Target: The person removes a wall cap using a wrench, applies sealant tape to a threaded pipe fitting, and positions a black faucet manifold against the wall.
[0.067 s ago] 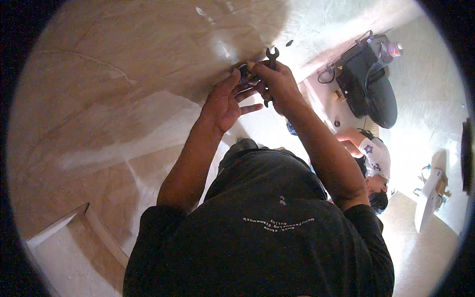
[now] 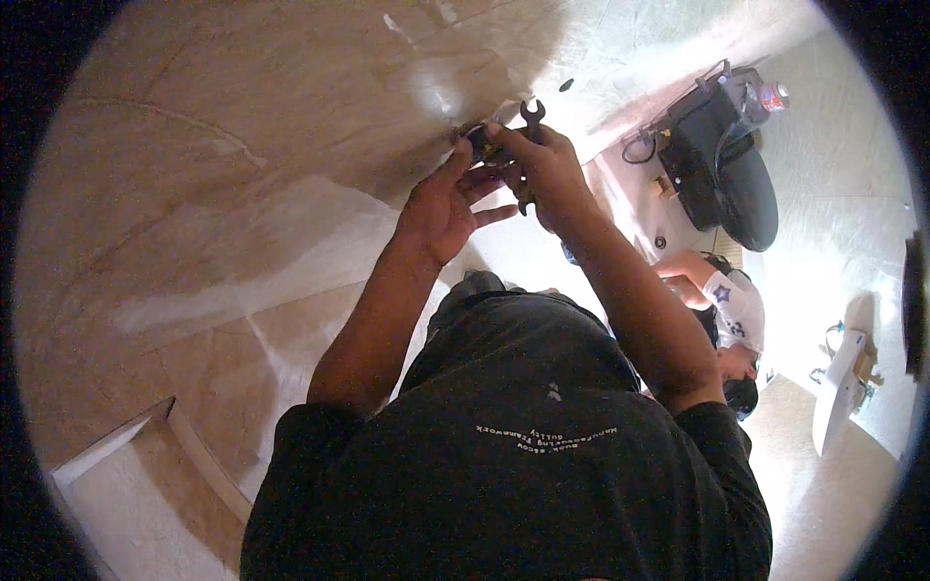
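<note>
Close to the pale wall, both my hands meet at a small dark round part (image 2: 478, 140) with a yellowish spot. My left hand (image 2: 436, 215) pinches its near left side with the thumb, while some fingers stretch out below. An open-ended wrench (image 2: 532, 114) stands upright in my right hand (image 2: 554, 179); its jaw pokes out above the fingers and its other end shows below them. The right thumb or forefinger tip also touches the dark part. Fingers cover much of that part, so I cannot tell whether it is fixed to the wall.
A marbled wall (image 2: 242, 184) rises ahead and to the left, with a small dark hole (image 2: 566, 85) in it. At right stand a black toilet (image 2: 722, 165) with a plastic bottle (image 2: 772, 98) on top, a crouching person (image 2: 731, 300) in white, and a white basin (image 2: 839, 397).
Both hands and the wrench have shifted very slightly downward in the picture. The grip looks the same.
</note>
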The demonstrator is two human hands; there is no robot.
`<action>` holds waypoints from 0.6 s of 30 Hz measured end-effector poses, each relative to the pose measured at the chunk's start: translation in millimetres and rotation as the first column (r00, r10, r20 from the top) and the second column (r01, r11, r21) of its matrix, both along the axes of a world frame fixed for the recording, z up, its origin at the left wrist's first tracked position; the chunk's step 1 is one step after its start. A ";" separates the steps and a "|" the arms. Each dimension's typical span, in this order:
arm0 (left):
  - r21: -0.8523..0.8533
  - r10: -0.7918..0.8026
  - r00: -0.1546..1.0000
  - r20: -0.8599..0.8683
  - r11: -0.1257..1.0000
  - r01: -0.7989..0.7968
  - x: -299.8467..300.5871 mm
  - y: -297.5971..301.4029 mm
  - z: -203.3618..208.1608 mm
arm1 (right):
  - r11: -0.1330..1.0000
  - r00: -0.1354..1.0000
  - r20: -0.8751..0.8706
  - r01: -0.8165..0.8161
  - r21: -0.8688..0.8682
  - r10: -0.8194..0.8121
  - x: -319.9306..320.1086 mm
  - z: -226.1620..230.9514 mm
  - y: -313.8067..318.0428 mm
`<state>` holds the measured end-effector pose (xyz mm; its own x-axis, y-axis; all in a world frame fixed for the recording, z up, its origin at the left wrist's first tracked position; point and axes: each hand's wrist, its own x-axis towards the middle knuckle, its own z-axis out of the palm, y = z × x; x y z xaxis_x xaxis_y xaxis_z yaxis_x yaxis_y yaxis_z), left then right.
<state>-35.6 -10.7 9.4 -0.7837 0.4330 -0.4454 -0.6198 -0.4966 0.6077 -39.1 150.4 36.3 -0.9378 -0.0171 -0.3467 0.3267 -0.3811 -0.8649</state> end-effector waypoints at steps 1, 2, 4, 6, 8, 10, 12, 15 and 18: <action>-0.005 0.024 1.000 -0.007 1.000 -0.024 1.5 2.9 0.1 | 0.999 1.000 0.008 0.014 -0.040 -0.013 1.6 1.4 -0.1; -0.004 0.023 1.000 -0.008 1.000 -0.023 0.6 4.2 -2.5 | 0.999 1.000 0.007 0.015 -0.038 -0.015 1.2 1.7 0.0; 0.003 0.022 0.999 -0.037 1.000 -0.022 0.2 4.9 -9.2 | 0.999 1.000 0.021 0.024 -0.048 -0.023 1.5 1.0 -1.4; -0.017 0.030 0.999 -0.045 0.999 -0.031 -1.1 5.4 -13.5 | 0.999 0.999 0.020 0.044 -0.025 -0.044 0.5 1.8 -2.5; -0.035 0.036 0.998 -0.053 0.999 -0.038 -2.8 7.5 -15.9 | 0.998 0.998 0.018 0.067 0.000 -0.067 -2.6 -2.9 0.4; -0.083 0.064 0.995 -0.072 0.994 -0.070 -1.4 8.4 -12.5 | 0.993 1.000 -0.009 0.030 0.111 -0.030 -6.8 -8.1 2.7; -0.143 0.064 0.995 -0.081 0.987 -0.075 -1.2 9.7 -7.9 | 0.991 0.999 0.031 0.021 0.130 -0.025 -6.7 -6.8 5.3; -0.303 0.057 0.982 -0.181 0.947 -0.110 -1.0 11.7 -2.1 | 0.991 0.995 0.089 0.024 0.131 -0.035 -8.0 -7.7 4.4; -0.440 0.042 0.964 -0.261 0.884 -0.158 -1.2 12.9 -10.6 | 0.992 0.997 0.025 0.070 0.106 -0.073 -5.3 -12.2 -2.0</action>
